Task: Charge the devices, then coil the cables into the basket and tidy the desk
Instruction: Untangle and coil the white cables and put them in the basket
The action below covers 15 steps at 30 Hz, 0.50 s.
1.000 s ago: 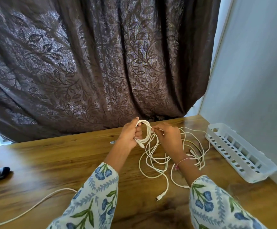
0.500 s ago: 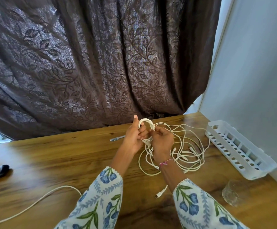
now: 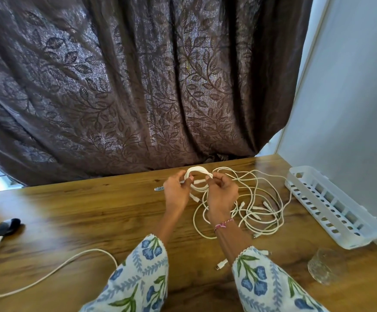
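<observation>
Above the wooden desk [image 3: 93, 212], my left hand [image 3: 176, 192] and my right hand [image 3: 221, 194] hold a small coil of white cable [image 3: 198, 172] between them. The left hand pinches its left side and the right hand pinches its right side. Loose turns of the same cable hang down to a tangle of white cables [image 3: 257, 206] lying on the desk just right of my hands, with several plugs showing. One plug end [image 3: 221, 264] lies near my right sleeve. A white slotted basket [image 3: 331, 206] stands empty along the right wall.
A black device [image 3: 5, 226] lies at the far left with a white cable [image 3: 47, 273] plugged into it, looping across the front. A pen [image 3: 160, 188] lies behind my left hand. A clear glass [image 3: 324, 269] stands at the front right. A dark curtain hangs behind the desk.
The coil between my hands has grown by another turn, and the loose cable on the desk has been drawn up shorter. The view dipped, bringing the glass into sight.
</observation>
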### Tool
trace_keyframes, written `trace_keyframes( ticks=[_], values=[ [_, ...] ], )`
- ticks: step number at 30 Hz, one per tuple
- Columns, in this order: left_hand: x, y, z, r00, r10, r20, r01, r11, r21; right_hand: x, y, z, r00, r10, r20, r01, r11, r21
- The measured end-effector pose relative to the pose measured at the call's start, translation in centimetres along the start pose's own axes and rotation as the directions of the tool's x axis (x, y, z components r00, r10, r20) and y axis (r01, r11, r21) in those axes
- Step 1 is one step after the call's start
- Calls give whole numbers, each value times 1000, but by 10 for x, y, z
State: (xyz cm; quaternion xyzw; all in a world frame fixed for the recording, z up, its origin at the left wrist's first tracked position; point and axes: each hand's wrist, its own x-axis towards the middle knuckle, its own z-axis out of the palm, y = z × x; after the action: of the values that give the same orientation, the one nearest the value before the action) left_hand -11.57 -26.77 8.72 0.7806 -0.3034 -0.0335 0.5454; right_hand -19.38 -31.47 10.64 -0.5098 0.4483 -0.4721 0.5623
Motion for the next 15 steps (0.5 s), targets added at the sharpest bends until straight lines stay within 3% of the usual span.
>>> trace_keyframes(
  ticks=[3, 5, 8, 11, 13, 15],
  values=[
    [-1, 1, -2, 1000, -11, 6, 11, 1000, -14, -3, 2, 1, 1000, 14, 23, -16, 994, 104],
    [-3, 2, -3, 997, -72, 36, 77, 984, -159, -3, 4, 0, 998, 57, 31, -62, 982, 179],
    [-9, 3, -7, 977, -124, 176, 190, 879, -436, -1, 2, -1, 982, 173, 80, -190, 928, 321],
    [-11, 5, -15, 922, -111, 372, 326, 740, -588, 1, 0, -5, 968, 175, 182, -232, 902, 365],
    [-7, 6, -20, 896, -109, 430, 387, 665, -639, 2, -2, -11, 957, 61, 284, -138, 955, 262],
    [-3, 8, -24, 900, -112, 422, 382, 669, -638, 10, -1, -21, 911, -157, 380, 170, 985, 1]
  ],
)
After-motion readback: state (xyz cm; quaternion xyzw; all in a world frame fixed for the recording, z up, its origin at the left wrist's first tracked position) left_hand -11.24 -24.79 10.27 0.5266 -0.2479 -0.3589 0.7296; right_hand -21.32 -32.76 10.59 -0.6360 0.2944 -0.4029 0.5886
